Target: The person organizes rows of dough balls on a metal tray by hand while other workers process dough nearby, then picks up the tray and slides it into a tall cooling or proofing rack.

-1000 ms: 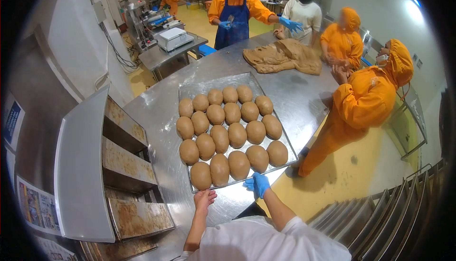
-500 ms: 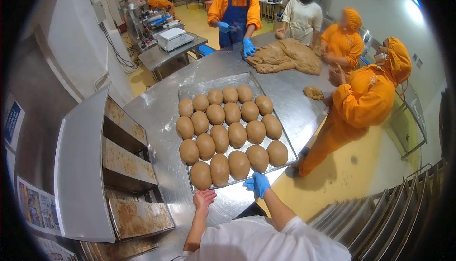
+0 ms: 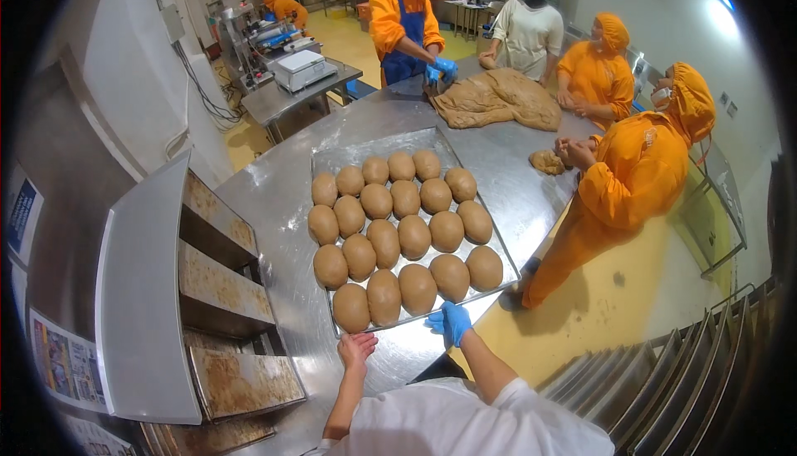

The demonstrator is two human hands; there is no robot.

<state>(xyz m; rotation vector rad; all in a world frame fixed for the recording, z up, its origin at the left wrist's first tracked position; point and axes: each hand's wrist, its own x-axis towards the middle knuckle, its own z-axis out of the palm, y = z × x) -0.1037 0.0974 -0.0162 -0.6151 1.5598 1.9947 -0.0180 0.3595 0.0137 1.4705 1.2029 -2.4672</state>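
A metal tray [image 3: 339, 147] bears several rows of rounded brown dough balls [image 3: 384, 297] on the steel table [image 3: 274, 182]. My left hand [image 3: 355, 346], bare, grips the tray's near left corner with fingers curled at the rim. My right hand [image 3: 450, 321], in a blue glove, holds the near edge further right, its fingertips partly under the rim. A large slab of brown dough [image 3: 498, 99] lies beyond the tray, and a small dough lump [image 3: 546, 162] sits to the right of it.
At left stands a steel rack with stained trays [image 3: 241, 381]; slotted racks [image 3: 631, 381] fill the lower right. Co-workers [image 3: 631, 174] in orange and white surround the table's far and right sides. A side table carries a white scale [image 3: 300, 70]; machines stand behind.
The blue-aproned co-worker has brought both gloved hands down to the big dough slab. The small lump has appeared at right, and the nearest orange-suited co-worker's hands have lowered beside it. My hands stay put.
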